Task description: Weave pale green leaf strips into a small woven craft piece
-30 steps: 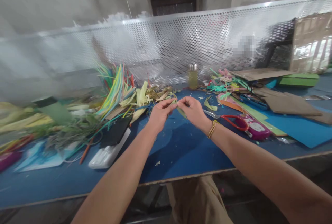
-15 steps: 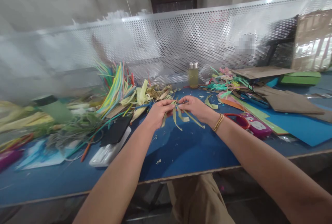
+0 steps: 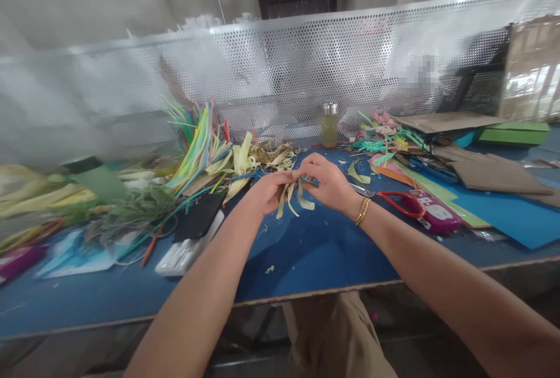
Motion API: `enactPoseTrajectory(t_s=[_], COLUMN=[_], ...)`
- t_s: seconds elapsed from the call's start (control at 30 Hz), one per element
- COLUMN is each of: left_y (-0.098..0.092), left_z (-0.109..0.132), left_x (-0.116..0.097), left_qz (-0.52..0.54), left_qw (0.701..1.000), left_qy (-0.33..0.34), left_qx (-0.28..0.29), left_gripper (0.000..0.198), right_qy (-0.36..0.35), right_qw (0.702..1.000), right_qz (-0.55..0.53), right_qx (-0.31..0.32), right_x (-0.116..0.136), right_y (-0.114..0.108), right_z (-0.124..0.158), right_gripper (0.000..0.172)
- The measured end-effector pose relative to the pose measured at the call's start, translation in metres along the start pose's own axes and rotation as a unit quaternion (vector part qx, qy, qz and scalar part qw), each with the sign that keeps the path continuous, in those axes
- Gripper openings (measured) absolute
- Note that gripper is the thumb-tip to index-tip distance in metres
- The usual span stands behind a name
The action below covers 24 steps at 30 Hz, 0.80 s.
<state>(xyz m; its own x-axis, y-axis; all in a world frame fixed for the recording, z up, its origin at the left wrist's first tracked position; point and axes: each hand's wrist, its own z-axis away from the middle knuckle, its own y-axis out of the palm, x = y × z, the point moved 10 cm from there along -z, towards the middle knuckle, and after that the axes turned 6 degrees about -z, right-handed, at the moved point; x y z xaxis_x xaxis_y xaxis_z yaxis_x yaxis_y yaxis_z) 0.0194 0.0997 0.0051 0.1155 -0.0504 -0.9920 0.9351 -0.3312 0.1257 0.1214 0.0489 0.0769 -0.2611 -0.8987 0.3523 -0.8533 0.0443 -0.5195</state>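
Pale green husk strips [image 3: 305, 200] dangle in thin curled ends from between my two hands, above the blue tabletop [image 3: 315, 249]. My left hand [image 3: 272, 190] pinches them from the left, thumb and fingers pressed together. From the other side my right hand [image 3: 327, 181], fingers bent and touching those of the left, closes on the same strips. The point where they are gripped is hidden by the fingers. Right of my right wrist lie red-handled scissors [image 3: 405, 200], partly behind it. Behind my hands is a heap of dry husks [image 3: 245, 159].
At the left are bundled colourful pipe cleaners [image 3: 196, 150], a green-grey cup [image 3: 98, 179], a black phone-like slab [image 3: 199, 220] and a white box [image 3: 175, 258]. A bottle [image 3: 329, 126] stands at the back. Blue paper [image 3: 499, 214], brown cardboard [image 3: 490, 168] and a purple case [image 3: 440, 214] lie right.
My right hand has curled further over the strips and its fingers now overlap my left fingertips. The long strip that hung toward the right no longer shows. More of the scissors is visible.
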Motion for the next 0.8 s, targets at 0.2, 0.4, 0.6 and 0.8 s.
enactPoseTrajectory(t_s=[0.2, 0.4, 0.6, 0.8], left_y=[-0.013, -0.013, -0.006, -0.002], left_z=[0.002, 0.006, 0.006, 0.006], left_x=[-0.002, -0.009, -0.012, -0.015], left_qz=[-0.021, -0.021, -0.060, -0.096], left_qw=[0.996, 0.993, 0.993, 0.990], left_qy=[0.014, 0.041, 0.058, 0.082], left_qx=[-0.090, -0.110, -0.082, -0.068], left_gripper=[0.023, 0.030, 0.031, 0.034], right_qy=[0.065, 0.161, 0.213, 0.126], right_qw=[0.979, 0.913, 0.925, 0.991], right_qz=[-0.139, -0.315, -0.257, -0.001], right_qx=[-0.135, -0.201, -0.183, -0.042], right_x=[-0.015, -0.040, -0.046, -0.028], right_y=[-0.019, -0.025, -0.026, -0.015], right_z=[0.004, 0.006, 0.008, 0.001], right_gripper=[0.009, 0.020, 0.019, 0.007])
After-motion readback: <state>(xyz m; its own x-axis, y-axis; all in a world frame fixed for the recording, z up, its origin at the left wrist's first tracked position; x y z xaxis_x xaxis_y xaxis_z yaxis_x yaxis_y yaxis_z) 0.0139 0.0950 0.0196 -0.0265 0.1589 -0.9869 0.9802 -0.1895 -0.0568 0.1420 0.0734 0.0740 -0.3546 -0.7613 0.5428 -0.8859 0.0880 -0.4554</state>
